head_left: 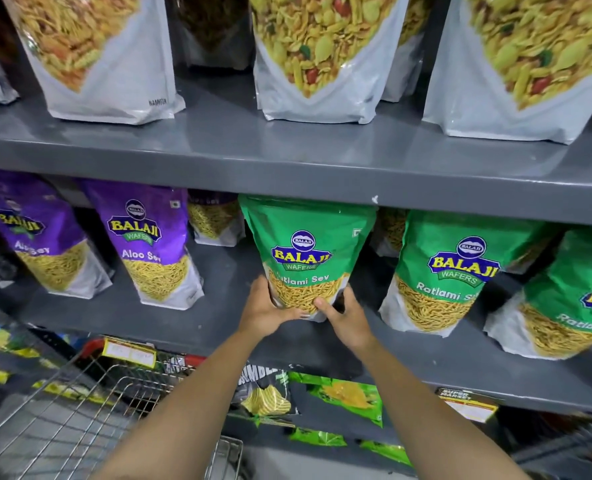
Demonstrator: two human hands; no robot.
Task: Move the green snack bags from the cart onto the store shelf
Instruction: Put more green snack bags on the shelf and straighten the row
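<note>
A green Ratlami Sev snack bag [305,244] stands upright on the grey middle shelf [218,327], held at its lower part from both sides. My left hand [265,308] grips its bottom left corner and my right hand [344,318] grips its bottom right. Two more green snack bags, one [450,268] and another [571,296], lean on the same shelf to the right. The wire cart [79,410] sits at the lower left, and I see no green bags in its visible part.
Two purple Aloo Sev bags [145,244] stand left of the held bag. Large white pouches [315,53] fill the upper shelf, whose grey front edge [287,181] hangs just above the green bag's top. Green packets [343,396] lie on the lower shelf.
</note>
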